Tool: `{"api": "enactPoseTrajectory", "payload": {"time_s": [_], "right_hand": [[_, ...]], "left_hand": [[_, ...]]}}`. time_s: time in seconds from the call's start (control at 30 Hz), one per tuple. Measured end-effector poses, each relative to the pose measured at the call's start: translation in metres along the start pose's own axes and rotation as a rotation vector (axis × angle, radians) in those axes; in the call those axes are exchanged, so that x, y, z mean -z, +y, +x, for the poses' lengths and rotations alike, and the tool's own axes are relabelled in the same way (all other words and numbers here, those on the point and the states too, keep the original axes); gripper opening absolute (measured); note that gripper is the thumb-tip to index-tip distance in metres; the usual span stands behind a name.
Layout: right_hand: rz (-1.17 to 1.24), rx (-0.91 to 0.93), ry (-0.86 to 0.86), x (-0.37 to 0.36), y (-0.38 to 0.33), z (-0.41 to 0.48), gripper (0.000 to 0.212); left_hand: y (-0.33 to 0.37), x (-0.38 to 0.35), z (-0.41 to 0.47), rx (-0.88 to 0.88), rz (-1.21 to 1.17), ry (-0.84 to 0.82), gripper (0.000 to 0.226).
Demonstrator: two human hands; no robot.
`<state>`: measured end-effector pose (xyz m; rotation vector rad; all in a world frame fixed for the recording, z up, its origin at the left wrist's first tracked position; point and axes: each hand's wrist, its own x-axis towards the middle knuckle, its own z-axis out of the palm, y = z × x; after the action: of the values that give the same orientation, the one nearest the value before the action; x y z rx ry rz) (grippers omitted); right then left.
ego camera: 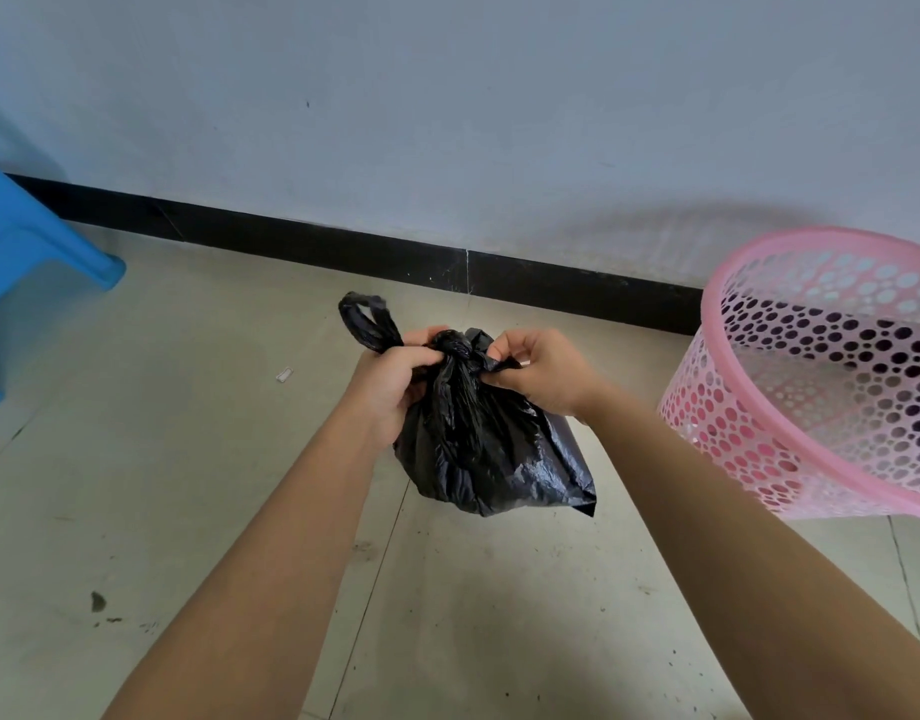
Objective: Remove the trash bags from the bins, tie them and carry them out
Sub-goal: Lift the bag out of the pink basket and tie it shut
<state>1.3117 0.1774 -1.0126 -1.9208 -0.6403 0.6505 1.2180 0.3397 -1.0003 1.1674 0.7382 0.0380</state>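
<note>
A black trash bag (pixel 491 454) hangs in front of me above the tiled floor, bulging at the bottom, with a knot at its top. My left hand (pixel 390 389) grips the bag's left handle, whose loop sticks up to the left. My right hand (pixel 543 371) pinches the other handle end right beside the knot. A pink perforated bin (pixel 832 387) stands at the right with no bag in it, tilted in the wide-angle view.
A blue plastic stool (pixel 26 262) stands at the left edge. A white wall with a black skirting board (pixel 343 246) runs across behind the bag. A small white scrap (pixel 284 375) lies on the beige tiled floor.
</note>
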Motion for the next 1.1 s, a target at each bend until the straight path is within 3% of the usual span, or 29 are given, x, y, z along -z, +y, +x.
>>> {"api": "enactPoseTrajectory", "payload": {"time_s": [0.13,0.33,0.53,0.63,0.77,0.83,0.93,1.03,1.1], "right_hand": [[-0.034,-0.011,0.007,0.001,-0.003,0.0,0.02],[-0.062,-0.128,-0.131,0.014,-0.008,-0.005,0.013],[0.118,-0.065,0.099,0.014,-0.006,0.0,0.023],[0.112,-0.012,-0.016,0.008,-0.006,0.001,0.029],[0.074,0.029,-0.072,0.007,-0.01,0.0,0.018],[-0.113,0.075,-0.036,0.01,-0.014,0.001,0.019],[-0.614,0.212,0.163,0.01,-0.013,0.007,0.026],[-1.023,0.477,0.35,0.007,-0.009,0.008,0.028],[-1.218,0.555,0.371,0.01,0.002,0.003,0.026]], "left_hand": [[0.0,0.0,0.0,-0.109,0.126,0.08,0.018],[-0.004,0.001,0.002,-0.251,0.228,0.142,0.029],[-0.009,-0.002,0.002,-0.309,0.201,0.155,0.03],[-0.009,-0.003,0.001,-0.335,0.228,0.121,0.03],[-0.009,0.005,0.004,-0.352,0.258,0.107,0.031],[-0.006,0.006,0.003,-0.361,0.229,0.084,0.029],[0.002,0.003,0.004,-0.377,0.185,0.079,0.015],[0.008,0.0,0.009,-0.422,0.3,0.138,0.016],[0.008,0.001,0.011,-0.415,0.352,0.193,0.012]]}}
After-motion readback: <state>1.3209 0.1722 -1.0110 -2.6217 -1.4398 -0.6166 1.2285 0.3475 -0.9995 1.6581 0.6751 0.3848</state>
